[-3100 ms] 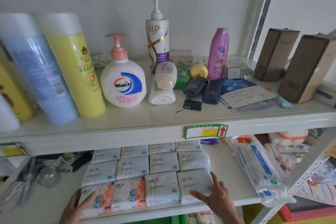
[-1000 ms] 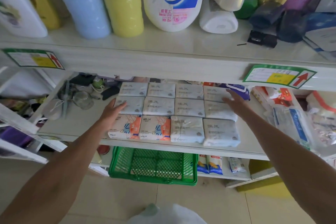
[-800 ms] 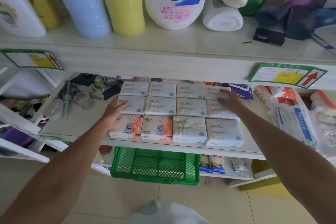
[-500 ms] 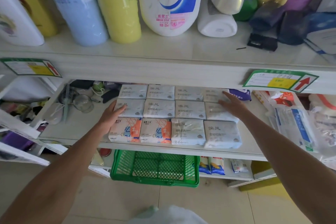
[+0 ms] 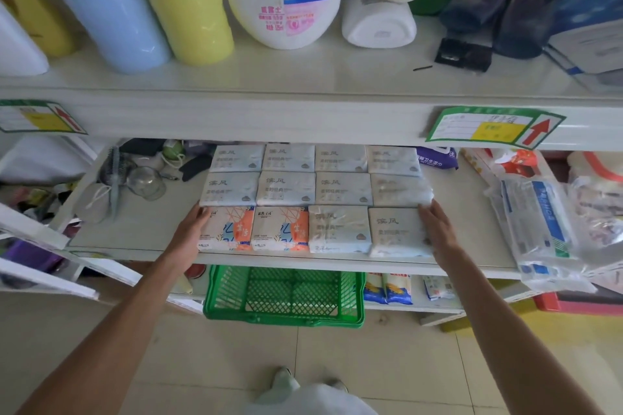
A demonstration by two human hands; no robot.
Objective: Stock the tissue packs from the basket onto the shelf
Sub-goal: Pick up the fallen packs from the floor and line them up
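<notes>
White shelf (image 5: 141, 229) carries the tissue packs (image 5: 313, 199) in a tight grid; the green basket (image 5: 285, 295) below looks empty. I'd press both open hands, left hand (image 5: 192, 229) and right hand (image 5: 435, 227), evenly inward to square the block.

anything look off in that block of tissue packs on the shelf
Mostly tidy. Two orange-patterned packs at front left break the grey set, and the rumpled pack at the right end of the middle row looks crumpled, its print blurred.
</notes>
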